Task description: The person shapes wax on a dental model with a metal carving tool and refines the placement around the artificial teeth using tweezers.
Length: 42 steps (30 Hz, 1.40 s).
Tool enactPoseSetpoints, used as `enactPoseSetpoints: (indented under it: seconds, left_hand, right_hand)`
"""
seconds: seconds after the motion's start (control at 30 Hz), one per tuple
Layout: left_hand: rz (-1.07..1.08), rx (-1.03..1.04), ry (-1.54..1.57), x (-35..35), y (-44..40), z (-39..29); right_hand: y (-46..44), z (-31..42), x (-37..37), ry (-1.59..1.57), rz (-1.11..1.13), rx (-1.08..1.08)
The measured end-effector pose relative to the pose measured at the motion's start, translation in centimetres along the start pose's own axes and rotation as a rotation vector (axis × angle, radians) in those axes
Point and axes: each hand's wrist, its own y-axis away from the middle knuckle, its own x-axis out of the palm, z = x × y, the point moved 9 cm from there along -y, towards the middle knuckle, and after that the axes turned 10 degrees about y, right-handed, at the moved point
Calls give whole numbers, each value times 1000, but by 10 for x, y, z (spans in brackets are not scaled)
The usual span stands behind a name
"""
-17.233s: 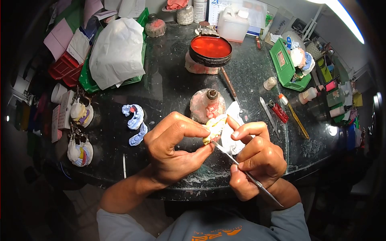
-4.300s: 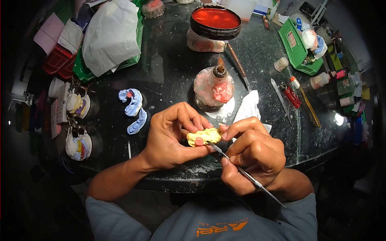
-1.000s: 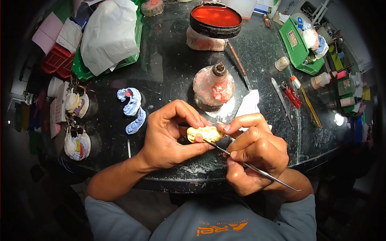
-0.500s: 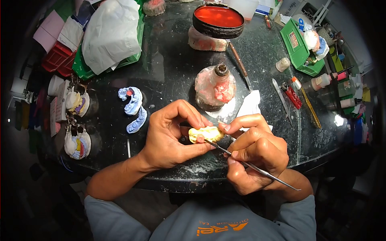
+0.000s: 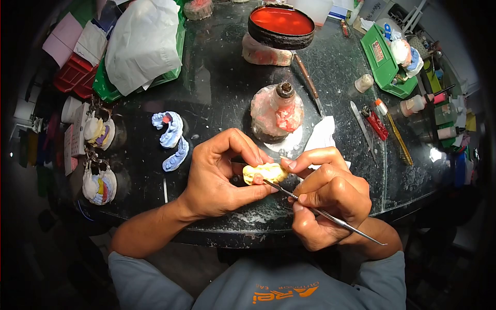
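A pale yellow dental model (image 5: 269,172) with a small pink patch on its left part sits between my hands, over the front of the bench. Its left side is gripped by the fingers and thumb of my left hand (image 5: 219,175). My right hand (image 5: 330,199) holds a thin metal dental carver (image 5: 330,218) like a pen. The carver's near tip touches or almost touches the model beside the pink patch; the other, hooked end points down and right. My right forefinger and thumb area also rests by the model's right edge.
Behind my hands stands a wax-smeared burner (image 5: 283,106), with a pan of red molten wax (image 5: 281,21) beyond. Blue dental models (image 5: 169,129) lie left, near articulated models (image 5: 99,186). A knife (image 5: 310,85), white paper (image 5: 321,135) and several tools (image 5: 395,132) lie right. Green bins (image 5: 382,59) stand farther back.
Almost nothing differs. Both hands keep their grips, and the carver stays at the same place on the yellow model, with only a very slight shift.
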Motion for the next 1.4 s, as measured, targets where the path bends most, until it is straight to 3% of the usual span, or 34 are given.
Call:
enactPoseSetpoints:
  seconds: [0.5,0.6,1.4]
  left_hand:
    - [13,36,78,3,-1,-2]
    - [24,35,51,3,-1,-2]
    - [-6,75,9,-1,1,-3]
  right_hand:
    - [2,1,-3,-83,85,39]
    - [-1,2,-4,-37,-5,13]
    - [-2,5,1,-22,15,-8]
